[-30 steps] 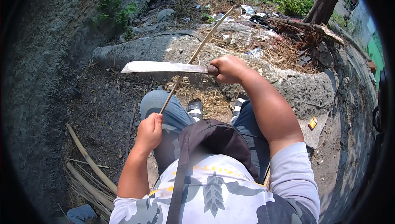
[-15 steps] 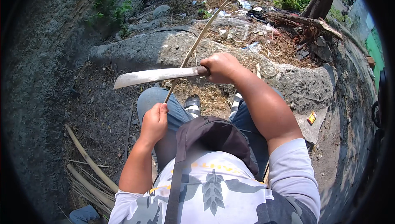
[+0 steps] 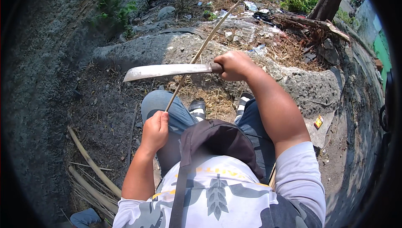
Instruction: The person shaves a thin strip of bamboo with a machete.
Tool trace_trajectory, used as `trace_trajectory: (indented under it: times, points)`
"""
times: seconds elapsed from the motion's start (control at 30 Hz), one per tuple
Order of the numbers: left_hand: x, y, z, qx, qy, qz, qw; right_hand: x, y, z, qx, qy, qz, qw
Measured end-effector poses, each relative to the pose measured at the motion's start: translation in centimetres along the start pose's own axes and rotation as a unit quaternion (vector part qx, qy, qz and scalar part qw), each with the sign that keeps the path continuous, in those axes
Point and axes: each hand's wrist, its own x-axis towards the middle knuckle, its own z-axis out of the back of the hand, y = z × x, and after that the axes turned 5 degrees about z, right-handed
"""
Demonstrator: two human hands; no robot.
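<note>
In the head view, the left hand (image 3: 155,131) is closed in a fist around the lower end of the thin stick (image 3: 204,46), its thumb lying along the top, just beside the bent left knee (image 3: 155,102). From that fist the stick slants up and away to the right, its far end pointing over the rough concrete ledge (image 3: 138,47). The right hand (image 3: 235,65) is wrapped tightly around the brown handle of the machete (image 3: 169,71), whose broad pale blade points left, almost level, and crosses over the stick; whether blade and wood touch, I cannot tell. Below lie dry shavings (image 3: 217,102) between the sandalled feet, and a dark bag (image 3: 220,140) rests against the person's front. Longer pale strips (image 3: 93,161) lie on the ground at lower left, and a small yellow-and-red packet (image 3: 318,121) lies to the right
</note>
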Motion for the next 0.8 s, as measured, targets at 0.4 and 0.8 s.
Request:
trace_trajectory:
  times: [0.4,0.8]
  points:
    - [-1.2,0.7,0.9,0.006,-0.003,-0.015,1.000,0.1,-1.5,-0.9,0.016,-0.061,0.029,0.998]
    - [-2.2,1.4,3.4,0.062,-0.005,0.047,0.997,0.2,-9.3,-1.9,0.173,-0.107,-0.202,0.958]
